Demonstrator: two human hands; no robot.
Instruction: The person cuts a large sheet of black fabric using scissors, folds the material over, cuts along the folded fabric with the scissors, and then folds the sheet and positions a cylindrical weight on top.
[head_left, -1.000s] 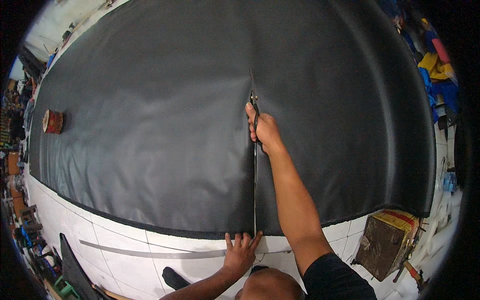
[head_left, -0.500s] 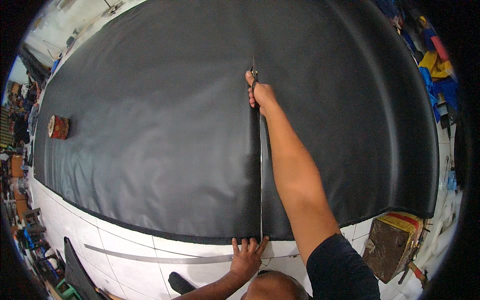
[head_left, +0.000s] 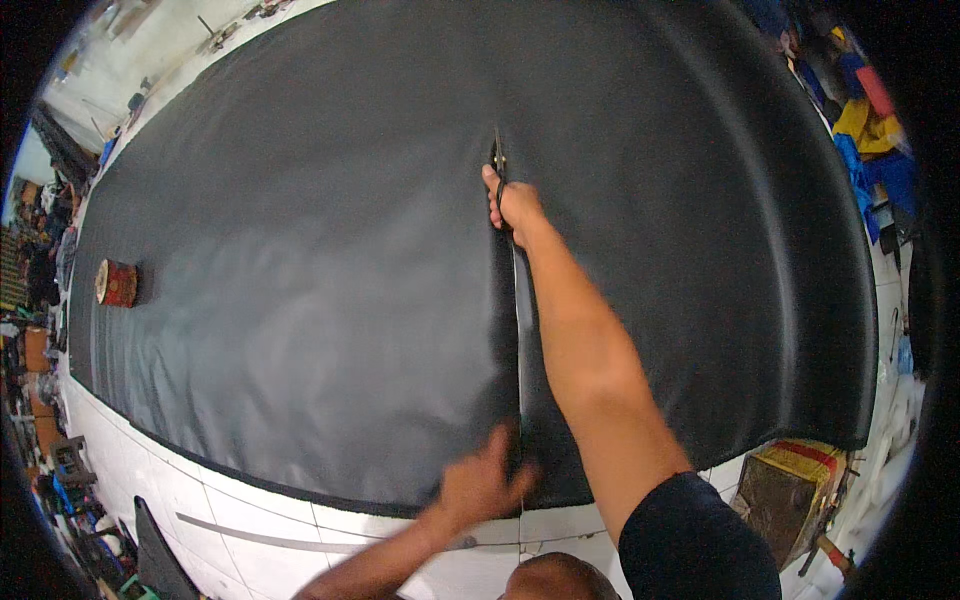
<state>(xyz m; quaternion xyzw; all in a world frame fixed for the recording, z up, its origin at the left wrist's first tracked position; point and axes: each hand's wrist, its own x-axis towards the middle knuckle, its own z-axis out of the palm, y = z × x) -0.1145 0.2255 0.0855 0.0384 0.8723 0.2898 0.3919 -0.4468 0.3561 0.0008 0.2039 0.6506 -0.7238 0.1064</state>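
The right hand (head_left: 512,205) is wrapped tight around the handles of a pair of scissors (head_left: 497,160), far out in the middle of the big table. The fingers are curled closed on the handles, and the thumb side faces left. The blades poke out past the knuckles, pointing away from the person. They sit right at the end of a long straight cut in the black sheet (head_left: 300,250). The right arm is stretched out almost straight, reaching from the shoulder near the bottom edge up along the cut.

The cut (head_left: 519,340) runs from the scissors back toward the person, down to the near edge of the sheet. A thin pale line of table shows through it.

The left hand (head_left: 480,485) is low down, close to the body. It lies flat on the sheet just left of the cut, near the edge, with the fingers spread. It is a bit blurry, so I cannot tell how hard it presses. It holds nothing.

The black sheet covers nearly all of the white table (head_left: 250,520). A small red round tin (head_left: 117,283) sits on the sheet far to the left. A brown and yellow box (head_left: 790,490) stands by the table's right corner.
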